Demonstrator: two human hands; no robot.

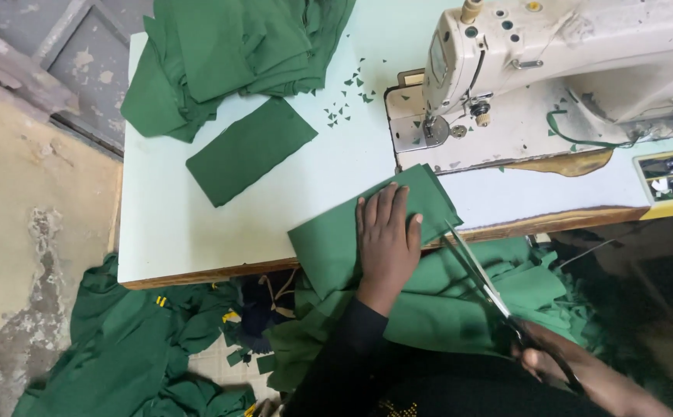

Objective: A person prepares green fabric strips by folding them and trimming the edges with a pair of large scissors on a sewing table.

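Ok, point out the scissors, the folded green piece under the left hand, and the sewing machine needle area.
scissors (479, 278), head view, on the blades.
folded green piece (429, 193), head view, on its upper right part.
sewing machine (431, 127), head view, at the needle and presser foot.

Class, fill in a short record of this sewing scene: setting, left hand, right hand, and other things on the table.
Setting: pale table with a sewing machine
Left hand: flat on a folded green cloth at the table edge
Right hand: holds scissors, blades open at the cloth's edge
Also there: green pile, green strip, snippets
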